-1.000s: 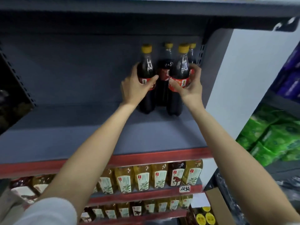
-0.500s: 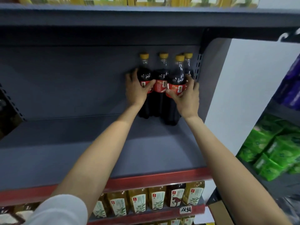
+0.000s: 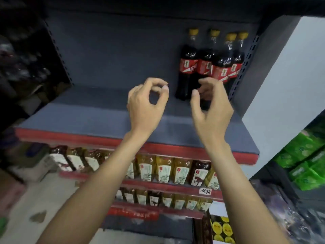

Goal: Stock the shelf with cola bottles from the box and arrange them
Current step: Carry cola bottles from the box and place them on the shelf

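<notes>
On shelf [image 3: 98, 118]: four upright cola bottles [image 3: 209, 64], yellow caps, red labels

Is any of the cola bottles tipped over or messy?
No, nothing stands out. The four cola bottles stand upright, packed together at the shelf's back right corner. Both the left hand and right hand hold nothing.

Grey shelf [image 3: 98, 118] carries four cola bottles [image 3: 211, 66] at back right.
</notes>
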Demonstrator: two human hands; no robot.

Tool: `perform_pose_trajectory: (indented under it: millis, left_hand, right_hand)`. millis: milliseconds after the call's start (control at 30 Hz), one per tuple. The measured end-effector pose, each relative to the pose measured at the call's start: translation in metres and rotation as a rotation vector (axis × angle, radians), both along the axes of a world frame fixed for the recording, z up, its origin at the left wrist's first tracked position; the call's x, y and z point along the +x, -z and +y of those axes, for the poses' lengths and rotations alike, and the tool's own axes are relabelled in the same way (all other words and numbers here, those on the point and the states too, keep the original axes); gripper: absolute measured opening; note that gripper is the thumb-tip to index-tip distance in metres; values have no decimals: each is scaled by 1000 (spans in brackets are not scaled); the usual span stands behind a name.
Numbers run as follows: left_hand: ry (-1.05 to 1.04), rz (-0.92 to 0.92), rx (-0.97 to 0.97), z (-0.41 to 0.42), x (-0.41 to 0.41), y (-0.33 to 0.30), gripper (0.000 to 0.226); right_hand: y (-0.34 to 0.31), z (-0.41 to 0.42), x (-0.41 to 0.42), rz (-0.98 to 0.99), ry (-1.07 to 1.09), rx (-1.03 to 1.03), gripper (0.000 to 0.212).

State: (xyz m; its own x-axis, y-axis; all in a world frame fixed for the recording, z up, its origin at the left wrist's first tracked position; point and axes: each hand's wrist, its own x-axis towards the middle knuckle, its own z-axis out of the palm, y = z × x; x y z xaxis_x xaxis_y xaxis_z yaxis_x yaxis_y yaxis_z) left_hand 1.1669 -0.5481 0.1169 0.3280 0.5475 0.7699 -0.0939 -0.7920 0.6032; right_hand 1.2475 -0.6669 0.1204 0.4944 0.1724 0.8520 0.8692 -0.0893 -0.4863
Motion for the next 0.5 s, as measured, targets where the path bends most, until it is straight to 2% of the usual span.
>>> perform_pose_trajectory:
  millis: [100, 167, 267, 367, 500]
  left_hand:
    - [-73, -32, 19, -12, -76, 22, 19]
    - [-113, 9, 5, -17, -126, 40, 18]
    - [-159, 161, -80, -17, -199, 65, 14]
    - [-262, 328, -196, -8, -266, 95, 20]
    - [-414, 398, -439, 11, -346, 140, 34]
  right_hand:
    - [20, -1, -50, -68, -161, 57, 14]
    - [40, 3, -84, -80, -299, -12, 15]
    - [73, 14, -137, 16, -550, -235, 23]
    - [108, 34, -184, 141, -768, -494, 32]
    - [153, 81, -245, 220, -967, -780, 40]
